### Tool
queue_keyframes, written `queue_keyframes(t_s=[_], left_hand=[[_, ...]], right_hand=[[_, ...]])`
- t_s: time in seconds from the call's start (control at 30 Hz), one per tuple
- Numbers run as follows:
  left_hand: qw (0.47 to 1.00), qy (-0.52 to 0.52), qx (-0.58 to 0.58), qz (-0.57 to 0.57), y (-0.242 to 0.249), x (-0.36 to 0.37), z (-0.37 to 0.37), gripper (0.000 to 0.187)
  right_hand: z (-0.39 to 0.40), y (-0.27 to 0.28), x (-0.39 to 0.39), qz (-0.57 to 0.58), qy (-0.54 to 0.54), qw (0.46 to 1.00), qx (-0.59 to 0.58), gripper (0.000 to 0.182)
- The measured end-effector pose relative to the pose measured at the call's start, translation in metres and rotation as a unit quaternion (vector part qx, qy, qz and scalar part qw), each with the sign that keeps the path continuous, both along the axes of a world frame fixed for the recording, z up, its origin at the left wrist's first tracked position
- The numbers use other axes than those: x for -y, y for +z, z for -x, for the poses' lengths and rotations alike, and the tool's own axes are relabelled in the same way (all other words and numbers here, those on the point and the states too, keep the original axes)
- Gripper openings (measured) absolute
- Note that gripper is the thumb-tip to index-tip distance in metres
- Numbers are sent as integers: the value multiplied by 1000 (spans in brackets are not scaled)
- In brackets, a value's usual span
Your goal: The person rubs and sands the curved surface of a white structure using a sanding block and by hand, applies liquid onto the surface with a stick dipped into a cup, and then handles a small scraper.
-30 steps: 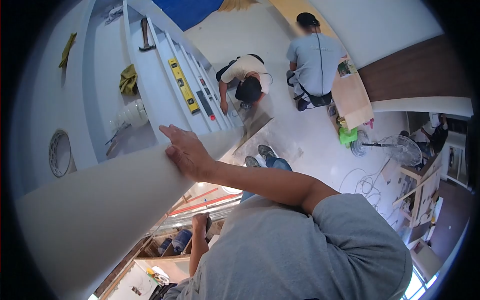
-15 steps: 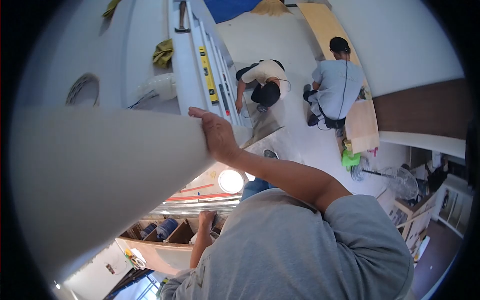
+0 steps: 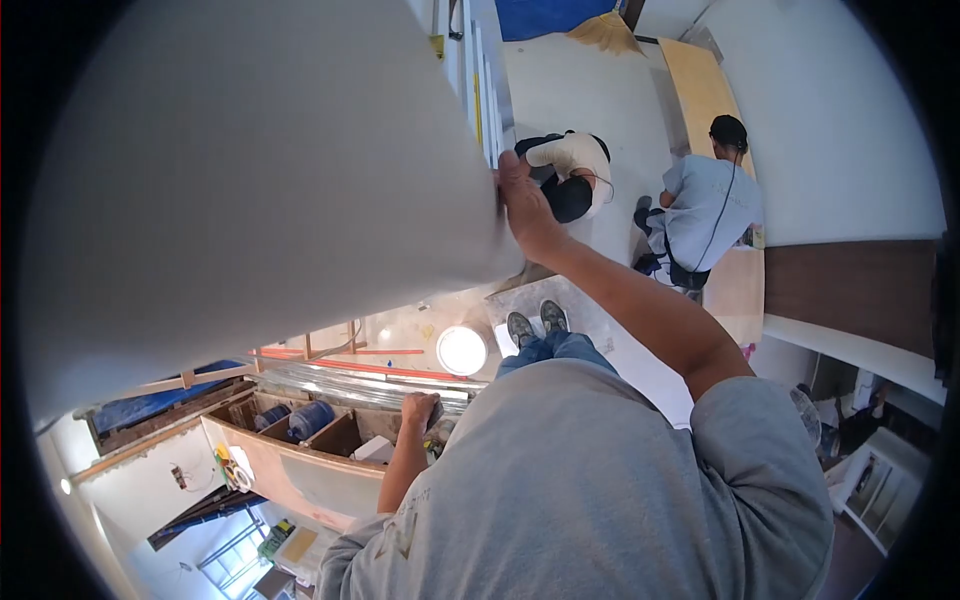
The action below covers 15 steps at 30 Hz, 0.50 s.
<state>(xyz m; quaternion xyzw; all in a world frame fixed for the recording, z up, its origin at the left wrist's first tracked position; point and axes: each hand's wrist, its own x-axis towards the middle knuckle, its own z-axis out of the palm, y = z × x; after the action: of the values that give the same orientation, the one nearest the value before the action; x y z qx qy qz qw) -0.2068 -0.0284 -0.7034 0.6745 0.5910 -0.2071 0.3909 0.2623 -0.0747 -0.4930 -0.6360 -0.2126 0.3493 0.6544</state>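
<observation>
A large white smooth-faced body, perhaps a wall edge or panel, fills the upper left close to the camera. My right hand lies against its right-hand edge with fingers stretched; part of the fingers is hidden at the edge. Lower down, my left hand is closed around a small dark grey thing whose kind I cannot make out. That hand is beside a wooden box with compartments, which holds blue water bottles.
Two people crouch on the floor, one in a cream top, one in a grey shirt by a long wooden board. A white round bucket stands near my shoes. A straw broom lies farther off.
The view has shifted, so the white body covers more of the upper left, hiding the hammer and most of the spirit level. My right hand stays at its edge; both my shoes now show.
</observation>
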Motion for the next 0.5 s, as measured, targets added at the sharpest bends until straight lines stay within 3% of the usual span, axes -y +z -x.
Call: queue_keyframes(t_s=[0.1,0.17,0.23,0.3,0.33,0.37,0.4,0.43,0.5], left_hand=[[1000,-1,0,9,-26,6,26,34],[993,-79,49,-67,-40,13,42,35],[983,-152,23,-104,-54,11,47,37],[977,-115,66,-166,-70,22,65,38],[952,-289,-103,-17,-80,10,81,35],[979,-182,-59,-74,-45,20,64,33],[988,-77,3,-133,19,30,28,30],[992,-71,-12,-102,0,34,43,34],[996,-26,-2,-85,-7,39,46,39]], right_hand=[[-9,-15,-8,29,-11,999,-13,73],[-9,34,4,59,15,997,-54,65],[-13,-8,1,7,5,993,114,61],[-16,-18,0,-7,9,986,169,54],[-2,-21,34,37,13,991,126,49],[-7,-19,26,41,35,993,108,43],[-19,-26,16,14,14,999,-31,41],[-32,-31,5,-12,-25,985,-168,39],[-27,-28,13,-25,-81,981,-174,44]])
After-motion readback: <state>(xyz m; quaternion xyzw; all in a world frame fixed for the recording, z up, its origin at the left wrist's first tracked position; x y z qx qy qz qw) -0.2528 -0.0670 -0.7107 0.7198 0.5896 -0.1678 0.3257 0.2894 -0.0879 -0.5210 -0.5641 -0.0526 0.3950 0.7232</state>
